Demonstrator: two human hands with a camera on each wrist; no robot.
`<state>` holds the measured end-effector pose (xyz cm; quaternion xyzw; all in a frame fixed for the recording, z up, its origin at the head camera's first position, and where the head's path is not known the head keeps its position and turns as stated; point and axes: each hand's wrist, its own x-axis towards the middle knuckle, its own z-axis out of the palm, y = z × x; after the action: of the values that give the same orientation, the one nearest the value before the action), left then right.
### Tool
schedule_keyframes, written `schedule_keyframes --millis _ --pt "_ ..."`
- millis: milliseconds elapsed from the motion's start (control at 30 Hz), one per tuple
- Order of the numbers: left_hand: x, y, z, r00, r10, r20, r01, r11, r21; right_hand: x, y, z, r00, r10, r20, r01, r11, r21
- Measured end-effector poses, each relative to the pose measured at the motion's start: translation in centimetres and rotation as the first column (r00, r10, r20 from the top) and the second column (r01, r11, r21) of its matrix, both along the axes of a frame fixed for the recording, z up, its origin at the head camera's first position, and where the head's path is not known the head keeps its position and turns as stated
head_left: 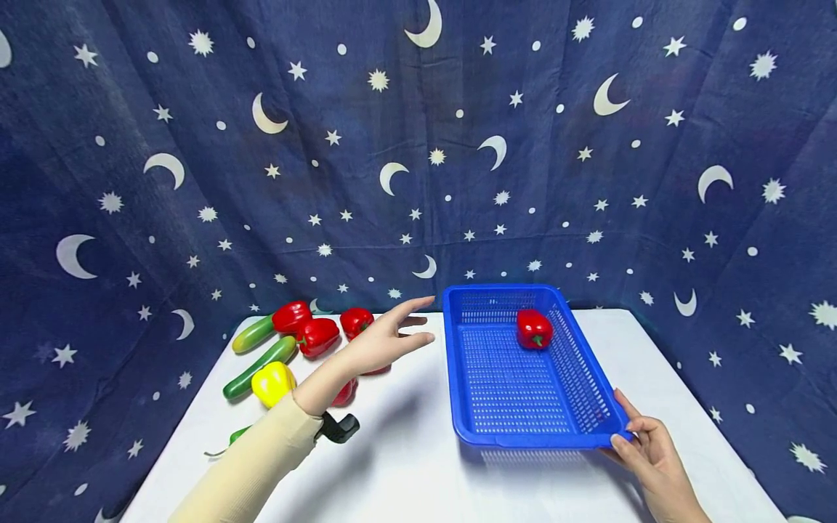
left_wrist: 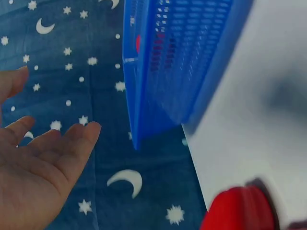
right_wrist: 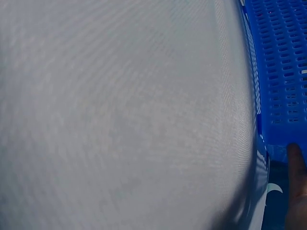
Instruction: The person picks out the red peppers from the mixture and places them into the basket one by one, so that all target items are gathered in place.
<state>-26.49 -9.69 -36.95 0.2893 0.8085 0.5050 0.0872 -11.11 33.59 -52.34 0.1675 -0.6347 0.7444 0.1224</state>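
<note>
A blue plastic basket (head_left: 516, 385) with perforated walls appears at the right half of the table, its near end raised over the tabletop. One red bell pepper (head_left: 534, 329) lies inside it towards the far right. My right hand (head_left: 654, 450) grips the basket's near right corner, thumb on the rim and fingers along the outer side. In the right wrist view, one finger (right_wrist: 296, 165) lies against the blue wall. My left hand (head_left: 386, 341) hovers left of the basket, apart from its rim, fingers extended and nothing held. The left wrist view shows its palm (left_wrist: 38, 177) bare.
On the table's left lie two cucumbers (head_left: 261, 367), a yellow bell pepper (head_left: 273, 385) and several red bell peppers (head_left: 318, 337), some partly behind my left arm. A green stemmed vegetable (head_left: 239, 434) peeks out beside the sleeve. A dark blue star-and-moon curtain (head_left: 418, 145) encloses the white table (head_left: 405, 479).
</note>
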Motion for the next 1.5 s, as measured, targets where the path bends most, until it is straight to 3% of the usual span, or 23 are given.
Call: schedule_keyframes --millis 433,633,733,933,1033,1233,1500 --pt "0.9 -6.3 -1.4 0.988 0.15 0.045 -0.15 0.989 -0.009 0.1 -0.5 0.1 1.0 -0.002 -0.009 0.002 1.0 -0.011" --pt "1.4 -8.7 -2.1 0.975 0.22 0.04 -0.219 0.975 -0.035 0.4 -0.7 0.2 0.997 -0.065 0.044 0.064 0.998 0.022" --pt "1.8 -9.9 -2.5 0.96 0.274 0.051 -0.271 0.961 -0.061 0.4 -1.0 0.4 0.991 -0.103 0.083 0.101 0.994 0.035" --pt "2.3 -11.9 -3.4 0.944 0.324 0.067 -0.318 0.944 -0.083 0.2 -1.2 0.4 0.981 -0.162 0.104 0.156 0.985 0.068" --pt "2.5 -12.7 -4.0 0.944 0.328 0.027 -0.324 0.941 -0.097 0.2 -1.3 0.4 0.978 -0.173 0.116 0.166 0.984 0.071" --pt "2.9 -14.1 -5.6 0.949 0.275 -0.155 -0.302 0.934 -0.193 0.2 -1.4 0.4 0.985 -0.143 0.093 0.139 0.989 0.042" --pt "3.1 -14.8 -7.0 0.949 0.234 -0.214 -0.287 0.921 -0.265 0.2 -1.4 0.3 0.992 -0.12 0.043 0.119 0.993 0.02"
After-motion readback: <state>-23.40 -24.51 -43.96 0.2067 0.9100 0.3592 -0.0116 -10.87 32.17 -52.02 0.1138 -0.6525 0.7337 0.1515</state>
